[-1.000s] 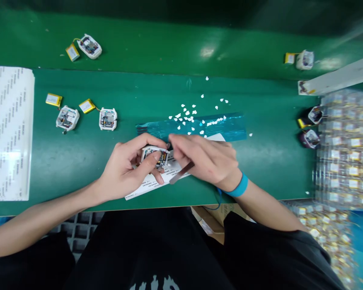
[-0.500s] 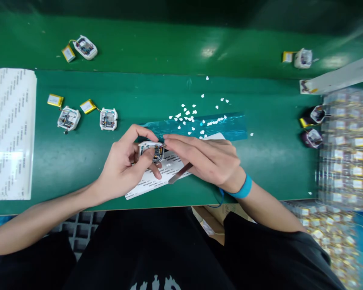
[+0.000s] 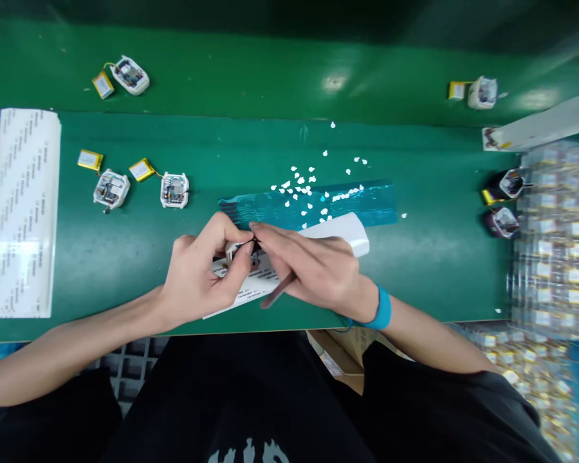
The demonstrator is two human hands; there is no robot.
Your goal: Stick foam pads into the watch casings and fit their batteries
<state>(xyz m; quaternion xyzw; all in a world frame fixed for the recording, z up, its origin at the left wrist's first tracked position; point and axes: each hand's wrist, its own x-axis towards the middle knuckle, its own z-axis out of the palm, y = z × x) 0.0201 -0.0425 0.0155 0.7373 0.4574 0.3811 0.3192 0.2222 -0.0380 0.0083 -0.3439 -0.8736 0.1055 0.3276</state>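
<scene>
While a flat grey-brown tool [image 3: 278, 290] is gripped slantwise in the right hand [image 3: 313, 267], its free end is pointed toward the near left, by a white sheet printed with dark lettering [image 3: 259, 284]. Just left of the right fingertips, a small white rounded plastic case [image 3: 230, 251] is gripped by the left hand [image 3: 197, 270]; its right part is largely covered by the left thumb and index finger, whose tips are brought together. The right index fingertip is held just beside them; whether anything is pinched there cannot be told. Beyond the hands, a translucent teal film strip [image 3: 381, 202] is laid on the green table [image 3: 439, 257], with small white tabbed discs [image 3: 302, 180] scattered on and past it. Farther left, an open white square case with a circuit board [image 3: 174, 190] is wired to a yellow-edged silver battery [image 3: 141, 170].
</scene>
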